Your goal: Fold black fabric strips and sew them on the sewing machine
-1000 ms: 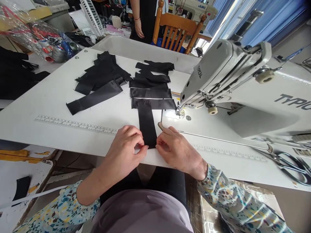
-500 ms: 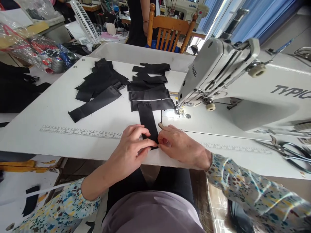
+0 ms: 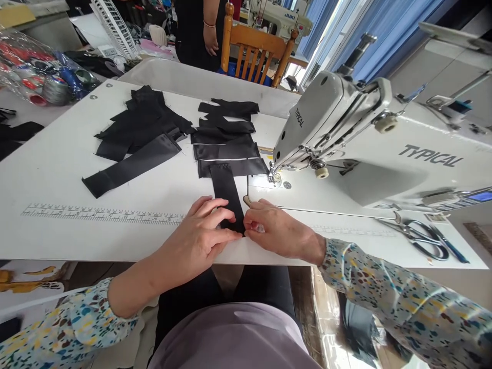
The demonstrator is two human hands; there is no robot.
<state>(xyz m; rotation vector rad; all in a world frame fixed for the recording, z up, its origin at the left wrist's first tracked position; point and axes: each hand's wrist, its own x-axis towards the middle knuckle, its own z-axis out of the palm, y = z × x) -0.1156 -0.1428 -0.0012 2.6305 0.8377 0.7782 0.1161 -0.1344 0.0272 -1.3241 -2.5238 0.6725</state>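
A narrow black fabric strip lies lengthwise on the white table, running from my hands toward the needle of the white sewing machine. My left hand and my right hand meet at the strip's near end, fingers pinched on its edge, apparently folding it over. Both hands rest on the table by a printed ruler.
Several black strips lie stacked crosswise beyond the held strip, and a loose pile of black strips sits to the left. Scissors lie at the right. A wooden chair, a standing person and bagged thread spools are behind.
My hands have closed together over the strip's near end, the left fingers now covering it. The view has shifted to the right and slightly down.
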